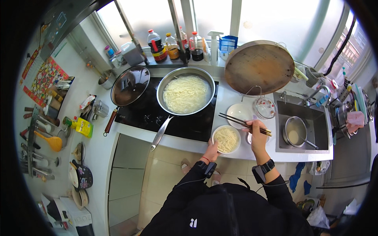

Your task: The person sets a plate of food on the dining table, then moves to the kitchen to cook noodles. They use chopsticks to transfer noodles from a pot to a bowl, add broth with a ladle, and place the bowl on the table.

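My left hand [211, 151] grips the side of a white bowl [213, 136] near the counter's front edge. Pale noodles [226, 140] fill that bowl. In my right hand [256, 132] is a pair of dark chopsticks [233, 118], their tips pointing left above the bowl. A second white bowl [238, 113] sits behind, partly covered by the chopsticks. On the black cooktop [135, 122] stands a steel frying pan [161, 101] with more noodles [186, 93] in cloudy liquid. Its metal handle [161, 134] points toward me.
A glass lid [131, 85] lies left of the pan. Sauce bottles [156, 45] line the windowsill. A large round wooden board [260, 67] leans at the back right. Glass bowls [265, 108] stand before it. The sink [320, 126] holds a metal pot [295, 131].
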`<state>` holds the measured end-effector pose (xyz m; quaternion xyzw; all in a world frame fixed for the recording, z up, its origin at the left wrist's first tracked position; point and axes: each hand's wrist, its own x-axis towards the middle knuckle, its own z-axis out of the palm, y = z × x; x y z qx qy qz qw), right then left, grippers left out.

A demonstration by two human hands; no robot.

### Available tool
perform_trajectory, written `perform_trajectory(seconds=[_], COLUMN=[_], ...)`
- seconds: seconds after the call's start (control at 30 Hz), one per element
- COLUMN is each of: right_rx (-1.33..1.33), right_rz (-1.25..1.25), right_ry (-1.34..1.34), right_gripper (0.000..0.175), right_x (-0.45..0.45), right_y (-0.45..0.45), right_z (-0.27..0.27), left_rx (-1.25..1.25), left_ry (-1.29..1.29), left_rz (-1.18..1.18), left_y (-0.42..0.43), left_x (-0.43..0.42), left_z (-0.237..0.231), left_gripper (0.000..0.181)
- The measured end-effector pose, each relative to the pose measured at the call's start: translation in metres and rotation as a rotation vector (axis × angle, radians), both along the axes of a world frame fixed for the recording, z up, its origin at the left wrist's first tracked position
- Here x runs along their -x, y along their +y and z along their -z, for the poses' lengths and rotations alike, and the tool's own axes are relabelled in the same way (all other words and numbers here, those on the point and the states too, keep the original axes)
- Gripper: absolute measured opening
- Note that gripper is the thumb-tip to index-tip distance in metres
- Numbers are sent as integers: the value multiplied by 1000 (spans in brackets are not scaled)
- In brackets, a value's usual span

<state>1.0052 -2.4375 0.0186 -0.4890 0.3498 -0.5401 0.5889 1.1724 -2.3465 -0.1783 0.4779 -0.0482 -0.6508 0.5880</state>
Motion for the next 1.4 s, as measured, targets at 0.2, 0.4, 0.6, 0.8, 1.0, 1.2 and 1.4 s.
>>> perform_trajectory(seconds=[0.2,0.4,0.6,0.8,1.0,1.2,1.4], right_rx=[512,732,1095,1245,1099,977,851], right_rz=[-165,-341,-489,-444,-379,96,22], right_ry=[222,423,668,760,1060,935,317], right_gripper=[13,12,24,38,50,44,24], right_x=[-76,-123,-182,-200,-167,-186,-370], right_y=[-17,-25,-53,-51,-40,24,218], right_z=[-13,-20,4,4,3,-33,-67], left_rx=[-11,-63,-50,-247,-245,-73,-91], left_ry=[-25,-323,-457,-352,-387,-435,-721], left_rz=[42,124,-28,-328,-468,-494,-635], left_y=[7,59,157,260,329,429,558], left_x=[-5,-34,-82,-119,-177,-253,-323], left_z=[-24,-49,-61,-72,-97,-121,-156], left_gripper=[54,54,32,33,35,31,30])
